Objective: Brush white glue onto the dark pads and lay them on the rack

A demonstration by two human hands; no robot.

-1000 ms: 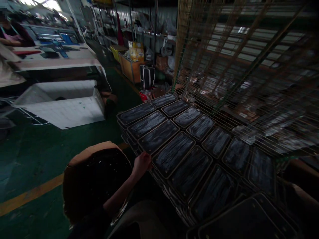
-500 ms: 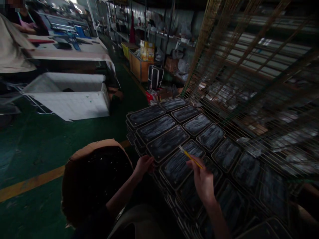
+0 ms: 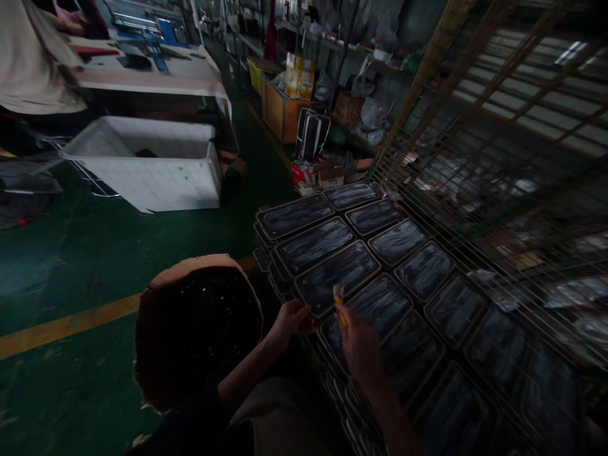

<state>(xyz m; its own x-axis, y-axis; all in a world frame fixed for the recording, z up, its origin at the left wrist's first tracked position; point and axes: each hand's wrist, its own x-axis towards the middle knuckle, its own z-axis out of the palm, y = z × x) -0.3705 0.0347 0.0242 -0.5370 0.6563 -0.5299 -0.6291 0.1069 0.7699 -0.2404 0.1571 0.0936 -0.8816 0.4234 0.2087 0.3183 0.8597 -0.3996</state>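
My left hand (image 3: 292, 318) grips the near edge of a dark rectangular plate (image 3: 337, 275) lying among several like it on a stacked rack (image 3: 380, 266). The plates are black with whitish smears and pale rims. My right hand (image 3: 360, 344) is closed round a thin yellow-handled tool (image 3: 339, 303) whose tip points at the same plate's near edge. The two hands are close together over that plate.
A round dark cardboard-rimmed barrel (image 3: 199, 323) stands by my left arm. A white tub (image 3: 147, 161) sits on the green floor with a yellow line (image 3: 66, 326). Wire rack shelves (image 3: 498, 158) rise on the right. A person in a beige top (image 3: 33, 63) stands at a table at top left.
My right hand came into view with the yellow tool and moved left towards my left hand. The view has swung to the right and down.
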